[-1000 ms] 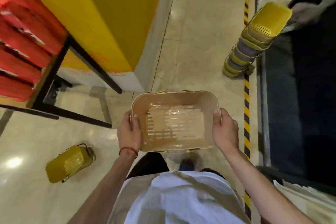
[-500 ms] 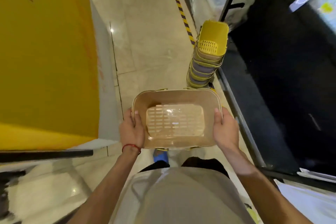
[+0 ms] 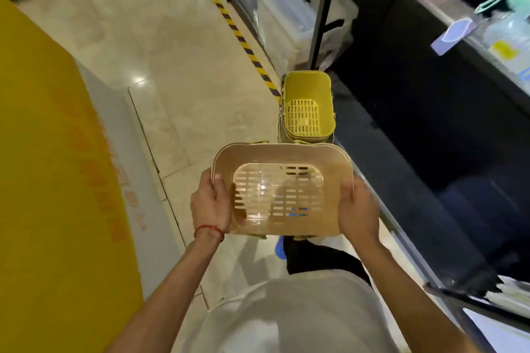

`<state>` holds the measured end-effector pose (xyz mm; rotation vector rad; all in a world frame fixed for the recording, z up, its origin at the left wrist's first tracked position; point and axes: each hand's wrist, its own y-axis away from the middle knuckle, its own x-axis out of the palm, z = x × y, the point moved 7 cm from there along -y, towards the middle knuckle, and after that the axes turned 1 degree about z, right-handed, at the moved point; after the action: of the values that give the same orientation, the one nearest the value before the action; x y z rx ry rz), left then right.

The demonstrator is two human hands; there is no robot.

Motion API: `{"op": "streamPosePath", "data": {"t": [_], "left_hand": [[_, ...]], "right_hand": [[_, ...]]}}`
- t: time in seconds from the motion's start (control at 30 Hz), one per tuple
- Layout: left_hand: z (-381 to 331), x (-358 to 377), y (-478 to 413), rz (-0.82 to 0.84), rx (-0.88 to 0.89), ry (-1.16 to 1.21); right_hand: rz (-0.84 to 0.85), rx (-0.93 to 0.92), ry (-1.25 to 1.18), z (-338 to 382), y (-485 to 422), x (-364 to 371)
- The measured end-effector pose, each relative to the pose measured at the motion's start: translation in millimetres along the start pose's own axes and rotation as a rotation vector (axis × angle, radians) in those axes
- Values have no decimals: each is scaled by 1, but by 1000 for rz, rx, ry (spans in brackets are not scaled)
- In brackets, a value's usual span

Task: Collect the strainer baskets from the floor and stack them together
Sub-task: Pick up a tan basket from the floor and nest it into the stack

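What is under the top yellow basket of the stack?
Rims of more nested baskets show just below the yellow basket; how many cannot be told. The lower ones are hidden behind the tan basket.

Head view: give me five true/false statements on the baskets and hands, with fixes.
1. Both the left hand and the right hand grip the beige basket by opposite sides. True.
2. The top of the basket stack is yellow and shows a slotted panel. True.
3. The beige basket sits nested on the stack. False: it is held in the air, nearer the person than the stack.
4. The red cord is on the right wrist. False: it is on the left wrist.
5. The beige basket is full of items. False: it is empty, and the floor shows through its slots.
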<state>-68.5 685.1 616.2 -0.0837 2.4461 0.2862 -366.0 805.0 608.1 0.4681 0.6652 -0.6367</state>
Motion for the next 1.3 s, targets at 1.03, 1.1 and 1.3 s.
{"op": "streamPosePath", "data": {"t": [1.03,1.1,1.3], "left_hand": [[-268,228,-352,810,840,-313],[-274,238,-345,832,880,-314],[-287,268,-329,880,944,-373]], "right_hand": [[-669,747,-290,107,-152,78],[-719,784,-272,101,-146,81],[-770,854,-311,92,-138,89]]}}
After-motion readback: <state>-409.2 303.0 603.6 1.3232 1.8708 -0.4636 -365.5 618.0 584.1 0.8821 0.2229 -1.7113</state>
